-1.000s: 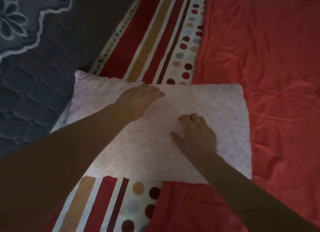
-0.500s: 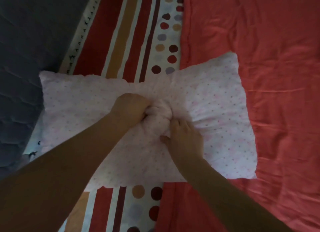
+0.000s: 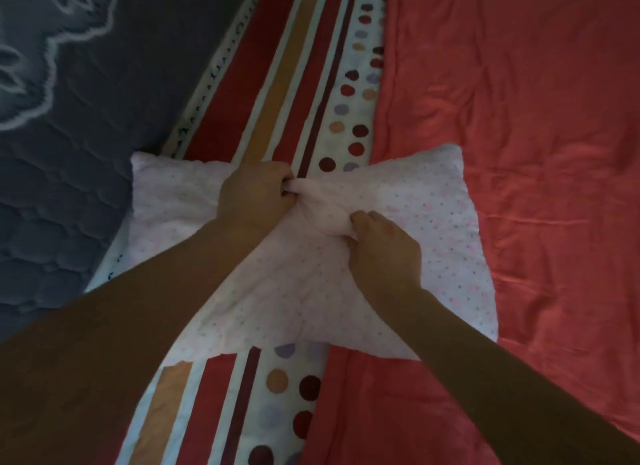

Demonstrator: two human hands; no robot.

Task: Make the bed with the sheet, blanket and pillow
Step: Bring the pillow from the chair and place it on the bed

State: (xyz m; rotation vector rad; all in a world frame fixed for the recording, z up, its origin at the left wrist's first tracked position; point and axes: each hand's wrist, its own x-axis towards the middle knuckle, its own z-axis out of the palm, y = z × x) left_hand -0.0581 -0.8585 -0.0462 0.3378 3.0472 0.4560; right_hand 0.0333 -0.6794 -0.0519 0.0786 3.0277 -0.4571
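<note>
A pale pink dotted pillow (image 3: pixel 433 229) lies across the striped and spotted sheet (image 3: pixel 304 66) and the edge of the red blanket (image 3: pixel 519 118). My left hand (image 3: pixel 254 196) grips a bunched fold of the pillow at its far middle. My right hand (image 3: pixel 384 249) grips the same bunch from the near right side. The pillow's middle is pulled up and creased between both hands, so its far edge dips inward.
The bare dark grey quilted mattress (image 3: pixel 69 187) with a pale flower pattern shows on the left beyond the sheet's edge. The red blanket covers the whole right side and is wrinkled.
Both hands went from lying flat on the pillow to gripping a bunch of it at the middle. The bunch and hands have shifted toward the pillow's far edge.
</note>
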